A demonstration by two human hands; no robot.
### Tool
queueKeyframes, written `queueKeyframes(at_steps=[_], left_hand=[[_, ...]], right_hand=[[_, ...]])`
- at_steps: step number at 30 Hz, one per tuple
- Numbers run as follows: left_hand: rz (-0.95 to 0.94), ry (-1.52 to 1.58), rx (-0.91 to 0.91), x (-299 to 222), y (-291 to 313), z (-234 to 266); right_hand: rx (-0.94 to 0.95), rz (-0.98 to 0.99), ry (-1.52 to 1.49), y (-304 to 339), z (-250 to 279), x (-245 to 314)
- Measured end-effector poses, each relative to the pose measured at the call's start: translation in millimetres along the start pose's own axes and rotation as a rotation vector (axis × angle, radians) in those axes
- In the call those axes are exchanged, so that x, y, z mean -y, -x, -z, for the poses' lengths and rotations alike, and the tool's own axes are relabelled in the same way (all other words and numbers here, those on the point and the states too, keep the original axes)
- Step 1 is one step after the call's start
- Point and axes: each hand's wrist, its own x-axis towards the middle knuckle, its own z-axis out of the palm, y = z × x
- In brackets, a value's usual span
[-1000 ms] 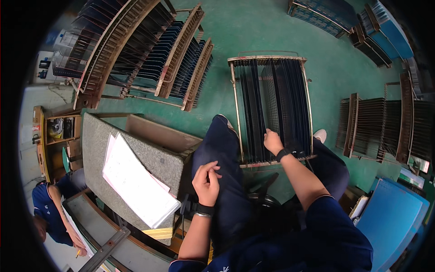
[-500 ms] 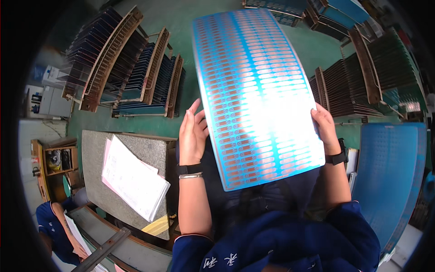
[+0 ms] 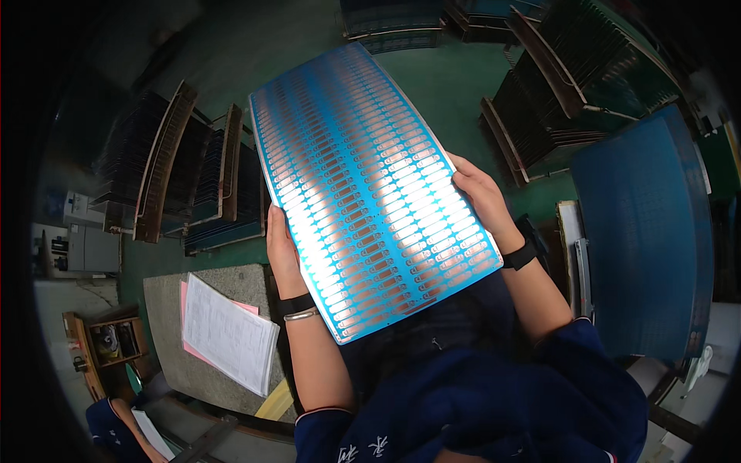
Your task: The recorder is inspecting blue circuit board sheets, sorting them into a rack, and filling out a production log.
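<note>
A large blue circuit board panel (image 3: 340, 185) with rows of small copper-coloured oblong shapes is held up in front of me, tilted, with bright glare across its lower part. My left hand (image 3: 282, 251) is at its left edge, partly hidden by the panel. On the right edge, my right hand (image 3: 485, 199) grips with the thumb on the face and the fingers going behind. Both hands support the panel between them, clear of the table.
At left, a grey stone-like table (image 3: 166, 316) bears white and pink papers (image 3: 231, 339). Slotted racks of panels stand at left (image 3: 166, 162) and far right (image 3: 556, 85). A big blue sheet (image 3: 644, 239) is on my right. Another person's arm (image 3: 131, 428) shows at lower left.
The panel has shifted left and its tilt has altered, so the glare now lies in two bands. My left hand, with fingers spread before, is now against the edge. The surroundings look darker.
</note>
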Motion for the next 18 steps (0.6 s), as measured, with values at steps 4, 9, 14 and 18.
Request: queueKeyframes(at_steps=[4, 9, 14, 18], left_hand=[[-0.006, 0.041, 0.054, -14, 8, -7], [-0.144, -0.007, 0.048, -16, 16, -12], [-0.138, -0.034, 0.102, -32, 40, -33], [-0.231, -0.143, 0.15, -38, 38, -27]], right_hand=[[0.008, -0.002, 0.081, 0, -1, -2], [0.033, -0.014, -0.088, 6, 6, -3], [-0.106, 0.024, -0.042, -13, 4, 13], [-0.142, 0.21, 0.197, -37, -18, 40]])
